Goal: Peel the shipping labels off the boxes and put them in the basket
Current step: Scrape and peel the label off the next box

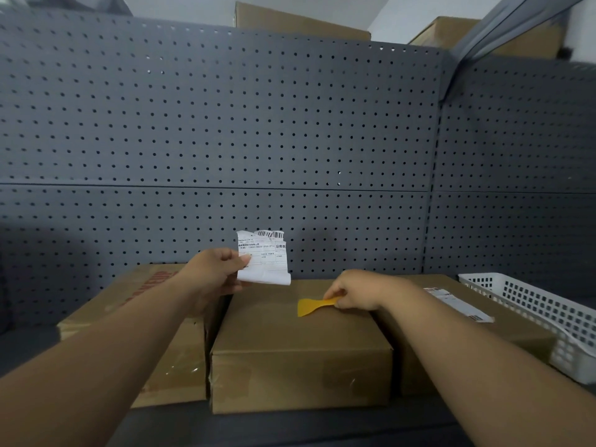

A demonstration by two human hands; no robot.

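In the head view, you are pinching the peeled label [263,258] in your left hand [219,272], holding it up over the far edge of the middle box [290,343]. Your right hand [358,290] is gripping the yellow scraper [314,306], with its blade lying on that box's top. The basket [532,304] is sitting well to the right of your right hand, beyond the right box [467,343], whose label is not yet off. The risk I am seeing: the label's curling lower edge could be catching on cardboard or your fingers if you carry it low. Your right forearm is lying across that path, so room is opening only above it. Mind the basket's near rim.
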